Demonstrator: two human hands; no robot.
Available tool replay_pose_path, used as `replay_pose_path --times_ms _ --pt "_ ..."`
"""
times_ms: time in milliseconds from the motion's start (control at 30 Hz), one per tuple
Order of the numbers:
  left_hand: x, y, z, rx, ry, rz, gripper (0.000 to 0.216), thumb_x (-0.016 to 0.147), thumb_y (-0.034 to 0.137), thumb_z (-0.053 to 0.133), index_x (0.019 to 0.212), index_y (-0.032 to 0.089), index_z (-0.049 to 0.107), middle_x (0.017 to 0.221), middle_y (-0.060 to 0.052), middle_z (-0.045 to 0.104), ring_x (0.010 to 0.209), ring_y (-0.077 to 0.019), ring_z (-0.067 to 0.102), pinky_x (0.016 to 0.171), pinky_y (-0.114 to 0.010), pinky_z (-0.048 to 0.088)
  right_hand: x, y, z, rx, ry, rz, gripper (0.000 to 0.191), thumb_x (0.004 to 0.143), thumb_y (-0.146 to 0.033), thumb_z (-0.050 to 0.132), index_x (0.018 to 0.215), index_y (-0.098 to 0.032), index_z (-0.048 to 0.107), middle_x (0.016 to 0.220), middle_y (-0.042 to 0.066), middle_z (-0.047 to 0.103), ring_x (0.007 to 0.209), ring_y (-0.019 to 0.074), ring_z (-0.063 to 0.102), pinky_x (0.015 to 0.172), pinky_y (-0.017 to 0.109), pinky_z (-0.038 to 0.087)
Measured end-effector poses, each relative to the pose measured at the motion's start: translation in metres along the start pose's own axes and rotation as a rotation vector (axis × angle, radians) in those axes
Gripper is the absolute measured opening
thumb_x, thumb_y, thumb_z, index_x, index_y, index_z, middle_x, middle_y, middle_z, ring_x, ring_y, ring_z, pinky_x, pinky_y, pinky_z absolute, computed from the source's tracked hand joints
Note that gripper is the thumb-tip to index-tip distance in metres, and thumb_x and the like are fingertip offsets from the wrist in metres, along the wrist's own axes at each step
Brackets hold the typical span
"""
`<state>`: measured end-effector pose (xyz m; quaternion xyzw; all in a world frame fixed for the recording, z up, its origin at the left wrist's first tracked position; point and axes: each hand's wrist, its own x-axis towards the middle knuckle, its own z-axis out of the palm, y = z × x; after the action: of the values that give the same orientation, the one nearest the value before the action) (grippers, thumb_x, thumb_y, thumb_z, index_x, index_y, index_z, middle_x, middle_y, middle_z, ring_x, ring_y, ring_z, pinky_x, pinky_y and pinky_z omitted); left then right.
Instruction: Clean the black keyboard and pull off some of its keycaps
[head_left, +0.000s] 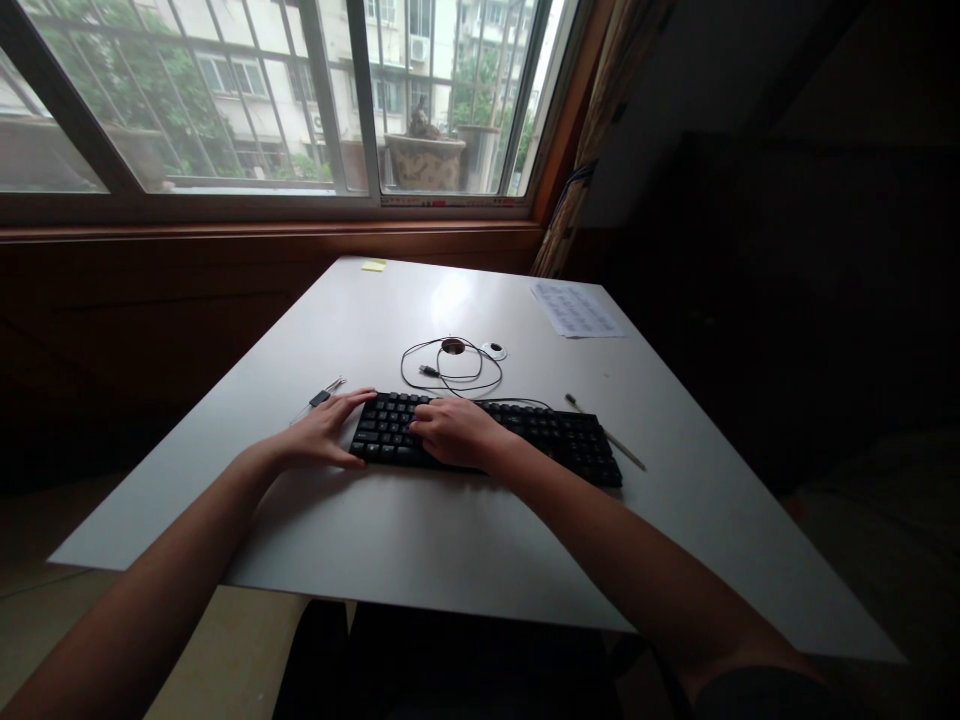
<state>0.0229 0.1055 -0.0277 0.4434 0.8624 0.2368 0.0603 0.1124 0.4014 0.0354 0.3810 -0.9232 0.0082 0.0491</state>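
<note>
A black keyboard lies flat across the white table in front of me. My left hand grips its left end, fingers at the far corner and thumb at the near one. Over the keys in the left half, my right hand is closed, with its fingertips pressed together. Something small and dark may be between those fingertips, but it is too small to name. Behind the keyboard its thin black cable lies in loose loops, ending in a USB plug.
A small black-and-silver item lies beyond my left hand. A thin stick with a dark tip rests by the keyboard's right end. Farther back are a round table hole, a white ring cover, printed sheets and yellow notes.
</note>
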Motion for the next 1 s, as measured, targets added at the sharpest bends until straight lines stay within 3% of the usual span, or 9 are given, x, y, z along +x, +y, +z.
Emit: replay_pose_path --times_ms 233,567,1000 --pt "-0.001 0.002 -0.001 0.006 0.000 0.019 0.109 0.068 0.056 0.082 0.156 0.035 0.021 0.162 -0.008 0.028 0.145 -0.0379 0.032 0.117 -0.054 0.031 0.006 0.003 0.001 0.108 -0.026 0.058 0.025 0.093 -0.023 0.054 0.108 -0.022 0.073 0.106 0.007 0.069 0.093 0.0209 0.064 0.075 0.031 0.044" --pt "-0.001 0.002 -0.001 -0.002 0.003 0.009 0.109 0.067 0.057 0.082 0.156 0.034 0.023 0.161 -0.009 0.029 0.145 -0.0394 0.032 0.117 -0.054 0.031 0.007 0.001 0.001 0.103 -0.037 0.022 0.026 0.093 -0.023 0.051 0.105 -0.022 0.073 0.102 0.006 0.069 0.087 0.0197 0.064 0.072 0.031 0.043" --pt "-0.001 0.002 -0.001 0.014 -0.014 0.005 0.107 0.069 0.055 0.081 0.156 0.034 0.021 0.162 -0.009 0.027 0.145 -0.0390 0.031 0.117 -0.056 0.030 -0.049 0.021 0.016 0.086 0.143 0.215 0.032 0.092 -0.016 0.054 0.118 -0.022 0.070 0.102 0.007 0.068 0.091 0.0202 0.061 0.081 0.032 0.045"
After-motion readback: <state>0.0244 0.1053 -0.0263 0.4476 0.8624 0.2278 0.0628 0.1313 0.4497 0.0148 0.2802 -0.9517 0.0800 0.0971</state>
